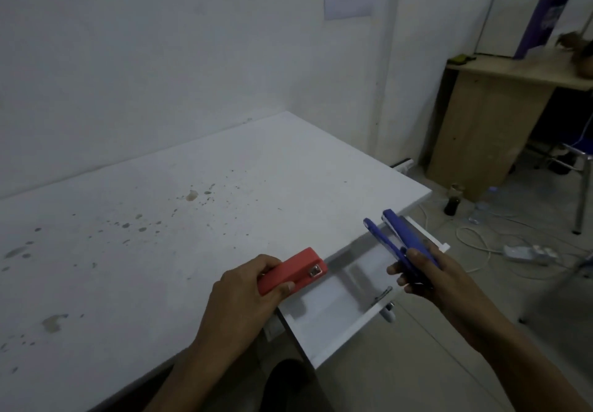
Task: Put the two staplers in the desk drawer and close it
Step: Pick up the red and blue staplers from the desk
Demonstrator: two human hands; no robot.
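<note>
My left hand (247,289) grips a red stapler (293,271) just above the white desk's near right edge, its metal end pointing toward the drawer. My right hand (420,275) holds a blue stapler (398,235), its two arms spread apart, above the open white drawer (337,328). The drawer is pulled out from under the desk top (192,219). Its floor shows white and bare between my hands, and its handle (386,304) hangs on the front panel.
The desk top is stained with dark spots and backs onto a white wall. To the right stand a wooden desk (487,116), a chair (577,167), a dark bottle (453,201) and white cables with a power strip (526,252) on the floor.
</note>
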